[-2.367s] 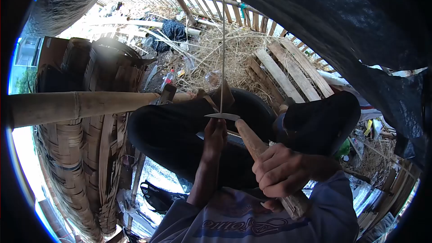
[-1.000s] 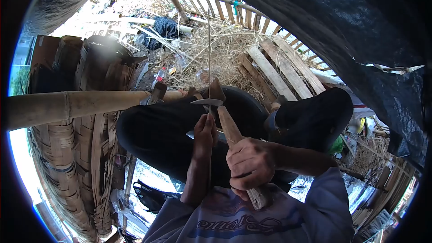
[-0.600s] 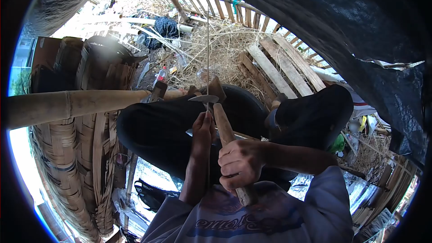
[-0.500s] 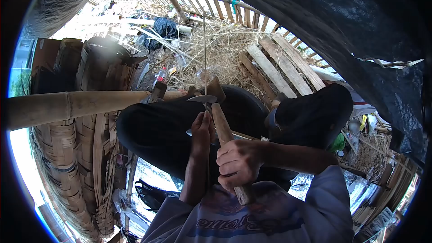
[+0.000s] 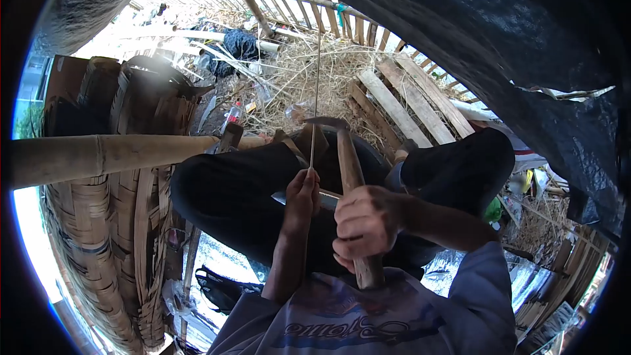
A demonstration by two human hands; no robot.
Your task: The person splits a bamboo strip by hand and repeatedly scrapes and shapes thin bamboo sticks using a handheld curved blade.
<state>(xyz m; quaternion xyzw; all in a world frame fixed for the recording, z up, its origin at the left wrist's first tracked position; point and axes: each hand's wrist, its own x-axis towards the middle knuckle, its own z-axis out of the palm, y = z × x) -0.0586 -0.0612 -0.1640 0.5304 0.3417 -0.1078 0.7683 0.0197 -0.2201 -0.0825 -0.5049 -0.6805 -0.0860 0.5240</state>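
Observation:
My left hand (image 5: 302, 194) is closed around a long, thin bamboo strip (image 5: 317, 85), which stands upright away from me. My right hand (image 5: 368, 223) grips the long wooden handle of a knife (image 5: 351, 161). The knife's short curved blade (image 5: 327, 121) lies across the strip above my left fingers; whether it touches the strip I cannot tell. Beneath my left hand, the metal tip of another blade (image 5: 279, 198) shows over my lap, the rest of it partly hidden by my hands. Both legs are folded in dark trousers (image 5: 230, 187).
A thick bamboo pole (image 5: 112, 158) runs in from the left, over rolls of woven bamboo (image 5: 92, 243). Wooden slats (image 5: 414, 98) lie beyond my right knee, with straw (image 5: 309, 66) and a plastic bottle (image 5: 234, 112) on the ground. Dark sheeting (image 5: 499, 33) hangs at upper right.
The knife has moved away from me and to the right along the strip with my right hand. The strip's far end has swung to the right, and my left hand has shifted slightly.

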